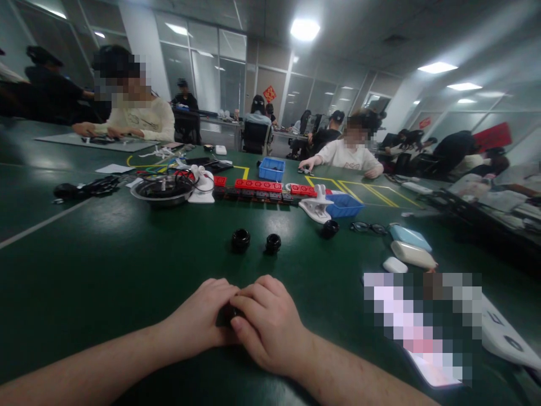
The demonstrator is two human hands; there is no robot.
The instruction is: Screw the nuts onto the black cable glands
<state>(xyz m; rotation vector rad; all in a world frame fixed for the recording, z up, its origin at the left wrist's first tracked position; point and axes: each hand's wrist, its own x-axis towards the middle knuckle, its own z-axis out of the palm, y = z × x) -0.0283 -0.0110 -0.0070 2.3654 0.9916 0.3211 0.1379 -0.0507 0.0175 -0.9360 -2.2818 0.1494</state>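
Note:
My left hand (213, 310) and my right hand (270, 324) meet low in the middle of the view, just above the green table (139, 270). Between them, both sets of fingers close around a small black round part (234, 312). Most of it is hidden by my fingers, so its shape is hard to make out. Beyond my hands stand two black hollow round fittings, a larger one (240, 240) on the left and a smaller one (273, 243) on the right. A third black fitting (329, 228) sits farther right, beside a white clip stand (316, 206).
Across the table runs a row of red and black blocks (257, 187), with blue bins (344, 204) nearby. A metal bowl (160, 192) with cables is at left. Glasses (368, 227), cases (409, 237) and a lit phone (435, 363) lie at right. Co-workers sit opposite.

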